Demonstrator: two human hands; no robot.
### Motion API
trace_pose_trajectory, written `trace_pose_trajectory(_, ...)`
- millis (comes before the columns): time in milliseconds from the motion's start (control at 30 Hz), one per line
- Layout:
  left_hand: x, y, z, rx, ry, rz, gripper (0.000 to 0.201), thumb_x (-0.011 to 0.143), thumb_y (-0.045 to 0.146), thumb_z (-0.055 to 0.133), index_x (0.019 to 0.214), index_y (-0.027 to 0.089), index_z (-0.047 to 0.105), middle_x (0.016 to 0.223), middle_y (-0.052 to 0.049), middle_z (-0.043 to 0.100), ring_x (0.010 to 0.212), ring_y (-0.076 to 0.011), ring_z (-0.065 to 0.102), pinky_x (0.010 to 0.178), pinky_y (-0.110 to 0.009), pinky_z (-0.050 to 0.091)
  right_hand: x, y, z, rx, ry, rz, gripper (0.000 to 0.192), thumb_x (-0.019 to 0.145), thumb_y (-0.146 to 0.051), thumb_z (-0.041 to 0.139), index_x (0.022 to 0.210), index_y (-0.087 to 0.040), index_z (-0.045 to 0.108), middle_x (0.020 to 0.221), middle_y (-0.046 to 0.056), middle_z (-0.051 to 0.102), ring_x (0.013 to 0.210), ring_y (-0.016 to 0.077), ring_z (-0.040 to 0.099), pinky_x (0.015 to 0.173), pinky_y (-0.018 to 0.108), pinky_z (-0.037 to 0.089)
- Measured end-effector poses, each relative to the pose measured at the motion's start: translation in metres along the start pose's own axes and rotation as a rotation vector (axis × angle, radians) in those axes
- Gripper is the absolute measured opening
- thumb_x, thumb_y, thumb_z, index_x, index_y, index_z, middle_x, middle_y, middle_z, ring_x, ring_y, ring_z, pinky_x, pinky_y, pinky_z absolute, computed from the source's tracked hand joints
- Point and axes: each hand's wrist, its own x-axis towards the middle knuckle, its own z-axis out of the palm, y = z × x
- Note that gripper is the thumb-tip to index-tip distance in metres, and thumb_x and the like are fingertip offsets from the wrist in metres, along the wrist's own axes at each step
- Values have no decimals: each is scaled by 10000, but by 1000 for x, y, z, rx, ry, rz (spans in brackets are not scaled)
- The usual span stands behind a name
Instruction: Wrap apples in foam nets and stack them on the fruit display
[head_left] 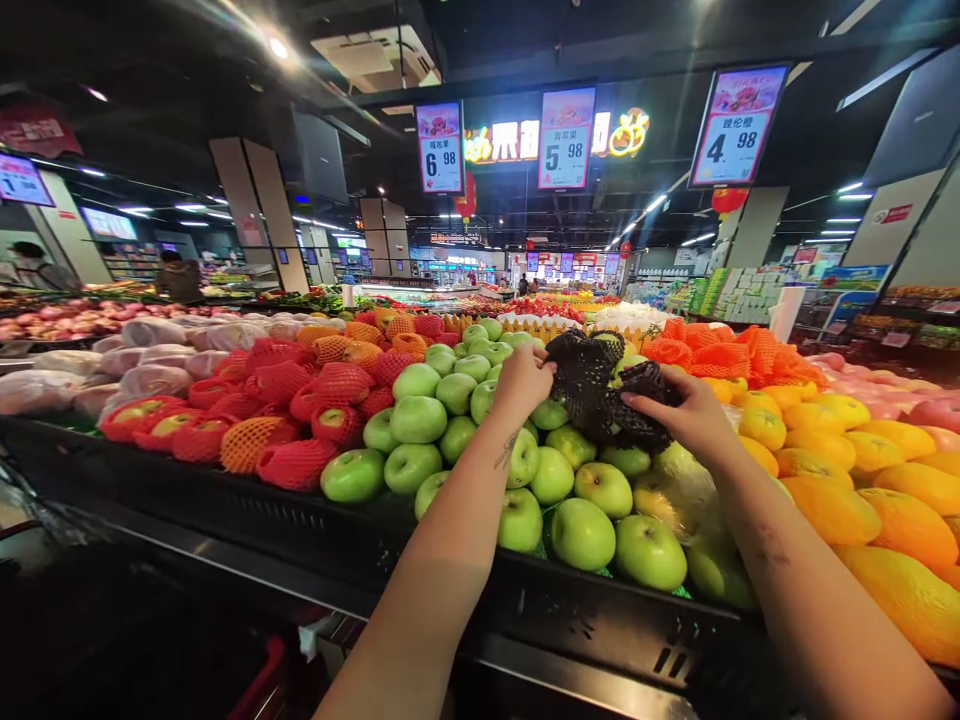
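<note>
Black foam fruit netting [589, 385] is bunched up above the pile of green apples [585, 533]. My left hand [527, 378] pinches its left edge, fingertips closed near the top of the heap. On the other side, my right hand [694, 412] grips the netting's right part between thumb and fingers. A bit of green shows between the black folds, but I cannot tell if an apple is inside the netting or behind it. Below my right wrist, see-through plastic [679, 490] covers some fruit at the pile's right side.
Apples in red and orange foam nets [292, 390] lie to the left, with plastic-wrapped fruit [150, 365] beyond. Oranges [832, 460] and orange net bags [735, 350] are on the right. The black display edge [300, 525] runs along the front. Price screens [566, 138] hang overhead.
</note>
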Motion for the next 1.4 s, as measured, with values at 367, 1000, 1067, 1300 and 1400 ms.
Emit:
trace_pose_trajectory(367, 13, -17, 0, 158, 104, 23, 188, 892, 193, 556, 1054, 139, 635, 1232, -208, 644, 1291, -333, 538, 1128, -478, 384, 8, 13, 0, 76, 304, -52, 385, 642, -458, 876, 895, -275, 650, 904, 16, 738, 909, 293, 714, 874, 508, 606)
trace_pose_trajectory(1000, -17, -22, -65, 524, -519, 116, 370, 486, 510, 887, 667, 246, 702, 667, -24, 701, 631, -225, 622, 622, -313, 458, 7, 7, -5, -223, 430, -303, 349, 803, -527, 757, 991, -288, 586, 988, 55, 620, 960, 287, 631, 866, 505, 564)
trace_pose_trajectory(1067, -19, -22, -64, 503, -553, 161, 380, 449, 496, 900, 673, 255, 710, 661, -14, 705, 609, -216, 615, 606, -310, 456, 8, 11, -8, -296, 436, -317, 336, 777, -495, 786, 955, -277, 602, 1041, 65, 590, 1010, 293, 608, 869, 493, 562)
trace_pose_trajectory(1300, -36, -1, -54, 693, -470, 51, 350, 451, 352, 914, 509, 228, 592, 508, -2, 583, 643, -259, 640, 640, -342, 451, 6, 7, -8, -333, 364, -239, 326, 723, -450, 839, 828, -256, 599, 830, 18, 566, 868, 256, 599, 802, 445, 559)
trace_pose_trajectory(1400, -43, 9, -53, 707, -480, 121, 316, 449, 342, 909, 605, 231, 657, 606, 8, 657, 656, -232, 644, 634, -311, 444, 2, 0, -3, -274, 261, -248, 299, 773, -470, 793, 865, -261, 599, 797, 2, 567, 828, 233, 595, 749, 404, 552)
